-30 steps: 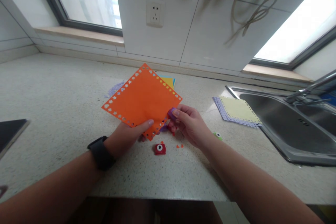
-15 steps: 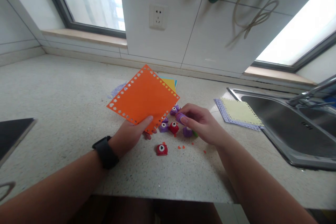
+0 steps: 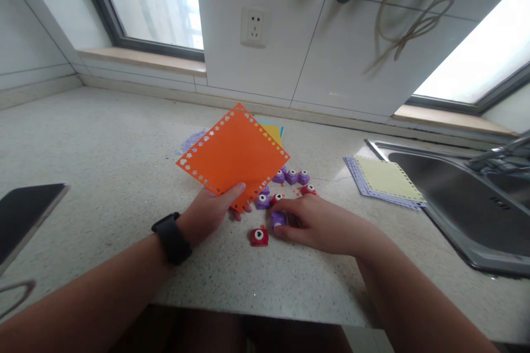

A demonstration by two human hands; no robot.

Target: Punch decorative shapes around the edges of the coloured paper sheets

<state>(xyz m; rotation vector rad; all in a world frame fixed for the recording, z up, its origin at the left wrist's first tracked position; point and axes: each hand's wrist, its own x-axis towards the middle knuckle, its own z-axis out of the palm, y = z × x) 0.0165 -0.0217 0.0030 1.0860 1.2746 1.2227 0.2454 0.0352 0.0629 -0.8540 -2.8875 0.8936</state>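
My left hand (image 3: 215, 207) pinches the bottom corner of a square sheet of orange paper (image 3: 236, 154), thumb on top and fingers underneath. Hearts, flowers and other small shapes are cut along its edges. Low over the counter, my right hand (image 3: 318, 223) has thumb and fingers closed around a purple craft punch (image 3: 279, 220). A red craft punch (image 3: 259, 236) with a heart on its white button lies just left of it. Another purple punch (image 3: 262, 201) sits near the sheet's lower corner. Several more purple punches (image 3: 292, 177) stand behind, beside a red one (image 3: 308, 190).
Yellow and blue paper (image 3: 271, 132) lies behind the orange sheet, with lilac paper scraps (image 3: 192, 140) to its left. Cut pale-yellow and lilac sheets (image 3: 385, 179) rest by the steel sink (image 3: 439, 198). A dark flat object (image 3: 28, 215) lies at left.
My right hand has moved down and slightly left, and now has a purple punch near the counter. Several punches behind it have come into view. My left hand still holds the orange sheet.
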